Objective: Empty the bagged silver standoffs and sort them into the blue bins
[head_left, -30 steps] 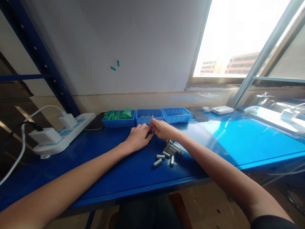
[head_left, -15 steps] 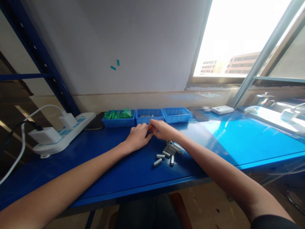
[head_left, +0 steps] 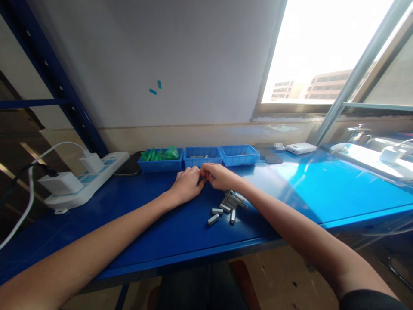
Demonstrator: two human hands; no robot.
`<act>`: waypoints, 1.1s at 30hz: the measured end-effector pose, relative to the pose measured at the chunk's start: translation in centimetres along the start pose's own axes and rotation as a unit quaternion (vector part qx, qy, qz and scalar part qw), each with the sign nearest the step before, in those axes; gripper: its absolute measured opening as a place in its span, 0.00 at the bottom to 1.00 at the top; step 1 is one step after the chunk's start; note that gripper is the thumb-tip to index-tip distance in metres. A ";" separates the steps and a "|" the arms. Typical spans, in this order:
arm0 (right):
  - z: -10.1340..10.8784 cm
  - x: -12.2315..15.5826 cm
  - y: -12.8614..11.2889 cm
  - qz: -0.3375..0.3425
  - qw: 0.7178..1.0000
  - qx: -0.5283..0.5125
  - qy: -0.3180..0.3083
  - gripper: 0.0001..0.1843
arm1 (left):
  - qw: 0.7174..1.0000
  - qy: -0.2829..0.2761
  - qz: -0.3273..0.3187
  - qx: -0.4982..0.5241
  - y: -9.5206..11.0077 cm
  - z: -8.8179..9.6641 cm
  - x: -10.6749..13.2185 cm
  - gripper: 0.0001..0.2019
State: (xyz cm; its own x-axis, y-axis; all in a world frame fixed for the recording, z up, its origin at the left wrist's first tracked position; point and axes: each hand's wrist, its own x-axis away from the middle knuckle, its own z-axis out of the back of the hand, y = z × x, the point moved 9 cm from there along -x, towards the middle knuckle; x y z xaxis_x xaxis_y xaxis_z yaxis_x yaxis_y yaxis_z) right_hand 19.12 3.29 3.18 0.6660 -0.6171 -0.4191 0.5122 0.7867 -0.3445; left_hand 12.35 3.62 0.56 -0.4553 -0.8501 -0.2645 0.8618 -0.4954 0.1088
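My left hand and my right hand meet above the blue table, in front of the middle bin. Both have their fingers pinched together at one spot; whatever small thing is between them is mostly hidden by the fingers. Just nearer to me than my right hand lies a loose pile of short silver metal hex standoffs, with several separate ones at its near side. The middle blue bin holds a few small metal pieces. The right blue bin has small parts in its bottom.
A left blue bin holds green plastic bags. Farther left are a dark phone-like slab and a white power strip with plugged-in chargers. A white box-shaped device lies at the back right, before the window. The blue table ends close to me.
Both hands stay together in nearly the same place, with only a slight shift of the fingers. The standoff pile and the bins have not moved.
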 end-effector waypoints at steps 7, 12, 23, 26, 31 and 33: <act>0.1 0.0 0.4 -0.021 0.999 -0.016 0.024 0.12 | 1.000 0.007 -0.006 0.004 -0.1 -0.1 -0.1 0.08; 0.8 -0.1 0.8 -0.043 0.996 -0.068 0.050 0.12 | 1.000 0.013 0.003 0.011 -0.3 0.0 0.0 0.08; 1.3 0.0 1.3 -0.047 0.995 -0.058 0.062 0.10 | 1.000 0.027 0.012 0.008 -0.2 0.3 0.2 0.09; 1.3 0.1 0.6 -0.008 0.999 0.005 0.052 0.11 | 0.999 0.030 0.013 0.003 -0.2 0.3 0.2 0.10; 1.0 0.2 0.5 -0.008 0.998 0.052 0.036 0.09 | 0.999 0.037 0.013 0.007 -0.3 0.3 0.1 0.10; 0.9 0.2 0.6 -0.019 0.997 0.066 0.030 0.08 | 0.999 0.037 0.015 0.007 -0.3 0.2 0.1 0.10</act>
State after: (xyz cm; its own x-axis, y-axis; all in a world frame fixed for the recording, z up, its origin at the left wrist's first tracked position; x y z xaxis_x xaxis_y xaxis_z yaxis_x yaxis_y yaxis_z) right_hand 20.08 3.68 3.67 0.6134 -0.6430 -0.4586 0.6061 0.7555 -0.2485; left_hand 11.95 3.64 0.71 -0.4113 -0.8496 -0.3303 0.8715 -0.4727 0.1306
